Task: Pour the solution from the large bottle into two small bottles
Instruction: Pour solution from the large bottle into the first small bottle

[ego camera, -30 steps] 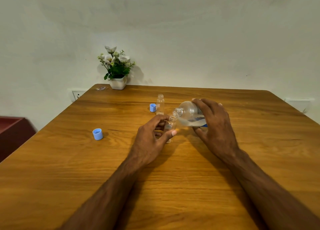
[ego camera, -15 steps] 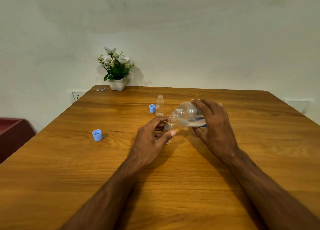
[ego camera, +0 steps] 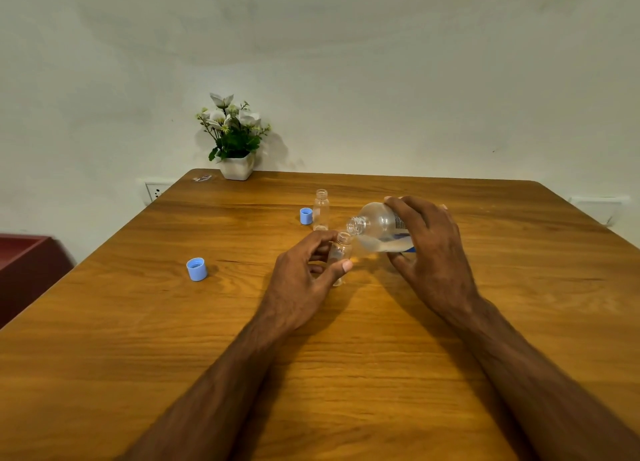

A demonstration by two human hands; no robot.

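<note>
My right hand (ego camera: 431, 249) grips the large clear bottle (ego camera: 375, 226), tipped on its side with its open mouth pointing left. Clear liquid lies along the bottle's lower side. Just below that mouth stands a small clear bottle (ego camera: 343, 249) on the wooden table (ego camera: 346, 339), pinched between the thumb and fingers of my left hand (ego camera: 304, 273). A second small clear bottle (ego camera: 321, 209) stands upright and uncapped farther back, untouched.
A small blue cap (ego camera: 305, 216) lies beside the far small bottle. A larger blue cap (ego camera: 196, 269) lies to the left. A white pot of flowers (ego camera: 235, 141) stands at the table's far left corner. A dark red box (ego camera: 24, 270) sits off the left edge.
The large bottle's mouth has dipped slightly closer to the small bottle's opening. Both hands stay almost in place.
</note>
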